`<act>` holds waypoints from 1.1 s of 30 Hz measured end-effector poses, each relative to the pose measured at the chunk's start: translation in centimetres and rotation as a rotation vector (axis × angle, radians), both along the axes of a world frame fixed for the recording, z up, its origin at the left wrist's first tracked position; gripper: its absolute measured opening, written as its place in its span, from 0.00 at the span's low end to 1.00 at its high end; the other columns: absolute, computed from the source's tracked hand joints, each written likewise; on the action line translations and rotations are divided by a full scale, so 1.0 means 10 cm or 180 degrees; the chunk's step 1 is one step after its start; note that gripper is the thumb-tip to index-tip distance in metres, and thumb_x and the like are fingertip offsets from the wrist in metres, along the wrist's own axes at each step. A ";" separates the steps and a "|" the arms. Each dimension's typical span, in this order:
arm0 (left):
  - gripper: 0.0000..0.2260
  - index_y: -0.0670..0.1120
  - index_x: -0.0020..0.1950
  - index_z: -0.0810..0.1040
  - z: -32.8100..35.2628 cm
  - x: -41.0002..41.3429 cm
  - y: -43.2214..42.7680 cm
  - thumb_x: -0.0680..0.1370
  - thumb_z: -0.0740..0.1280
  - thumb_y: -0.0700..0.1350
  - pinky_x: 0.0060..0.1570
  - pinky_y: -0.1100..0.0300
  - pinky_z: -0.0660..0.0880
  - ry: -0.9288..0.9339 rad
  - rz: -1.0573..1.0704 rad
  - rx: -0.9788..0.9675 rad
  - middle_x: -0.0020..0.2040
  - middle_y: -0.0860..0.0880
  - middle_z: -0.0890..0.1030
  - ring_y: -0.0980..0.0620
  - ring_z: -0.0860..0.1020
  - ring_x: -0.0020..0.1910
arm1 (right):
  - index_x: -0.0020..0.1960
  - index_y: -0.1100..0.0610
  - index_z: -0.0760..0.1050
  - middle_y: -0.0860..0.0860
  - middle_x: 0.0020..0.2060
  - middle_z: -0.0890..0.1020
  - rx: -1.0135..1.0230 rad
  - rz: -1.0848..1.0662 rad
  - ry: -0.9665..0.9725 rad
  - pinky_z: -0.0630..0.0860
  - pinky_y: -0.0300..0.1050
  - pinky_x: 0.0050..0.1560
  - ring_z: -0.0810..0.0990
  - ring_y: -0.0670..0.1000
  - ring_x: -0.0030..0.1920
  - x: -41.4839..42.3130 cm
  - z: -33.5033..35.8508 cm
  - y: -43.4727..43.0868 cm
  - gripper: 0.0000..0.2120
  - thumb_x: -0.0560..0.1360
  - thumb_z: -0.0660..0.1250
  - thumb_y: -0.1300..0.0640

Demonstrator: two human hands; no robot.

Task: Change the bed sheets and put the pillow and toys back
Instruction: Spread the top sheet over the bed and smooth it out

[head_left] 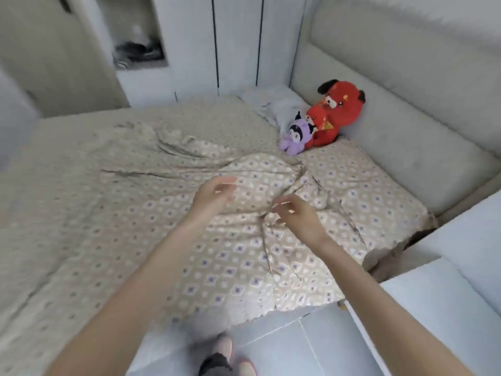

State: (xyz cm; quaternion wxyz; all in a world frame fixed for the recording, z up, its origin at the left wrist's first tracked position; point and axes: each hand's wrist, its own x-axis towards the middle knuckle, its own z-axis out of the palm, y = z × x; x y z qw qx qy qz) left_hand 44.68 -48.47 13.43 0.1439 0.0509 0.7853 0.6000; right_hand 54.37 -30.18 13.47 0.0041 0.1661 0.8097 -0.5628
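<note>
A beige sheet [113, 202] with a purple and white diamond print covers the bed, wrinkled and bunched in the middle. My left hand [214, 194] hovers over a raised fold with its fingers loosely spread, holding nothing. My right hand [295, 213] reaches toward the crease beside it, fingers relaxed, just above the cloth. At the head of the bed sit a big red plush dog [339, 107], a small red plush [318, 120] and a purple plush [296, 134]. A pale pillow [273, 104] lies behind them in the corner.
A padded grey headboard [406, 85] runs along the right side. White wardrobe doors [235, 42] stand behind the bed. A white nightstand [461, 253] is at the right, tiled floor [298, 346] and my slippered feet [227, 354] below.
</note>
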 end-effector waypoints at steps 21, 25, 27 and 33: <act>0.08 0.51 0.55 0.76 0.31 1.54 -4.75 0.80 0.61 0.41 0.44 0.61 0.74 0.0008 0.2316 -0.0165 0.53 0.52 0.79 0.56 0.80 0.42 | 0.52 0.50 0.75 0.48 0.47 0.83 -0.0046 0.2216 0.0257 0.73 0.39 0.41 0.80 0.46 0.38 -0.20 0.40 -4.31 0.07 0.78 0.62 0.59; 0.08 0.52 0.51 0.75 0.40 1.83 -5.69 0.80 0.60 0.41 0.48 0.57 0.74 -0.0038 0.2454 -0.0217 0.52 0.51 0.78 0.54 0.79 0.43 | 0.53 0.51 0.75 0.48 0.47 0.82 -0.0082 0.2427 0.0257 0.72 0.37 0.39 0.80 0.45 0.37 -0.09 0.39 -5.39 0.07 0.78 0.62 0.60; 0.08 0.51 0.51 0.75 0.43 1.88 -5.97 0.80 0.59 0.39 0.43 0.62 0.74 0.0020 0.2551 -0.0191 0.50 0.52 0.78 0.55 0.78 0.40 | 0.54 0.51 0.74 0.48 0.48 0.82 -0.0107 0.2510 0.0227 0.73 0.40 0.40 0.80 0.45 0.38 -0.07 0.41 -5.74 0.07 0.78 0.62 0.59; 0.09 0.50 0.54 0.74 0.46 1.92 -6.91 0.80 0.59 0.39 0.36 0.67 0.72 -0.0037 0.2810 -0.0140 0.52 0.51 0.78 0.58 0.77 0.37 | 0.55 0.52 0.75 0.49 0.49 0.81 -0.0112 0.2748 0.0200 0.75 0.40 0.41 0.80 0.46 0.38 -0.14 0.43 -6.88 0.08 0.77 0.63 0.59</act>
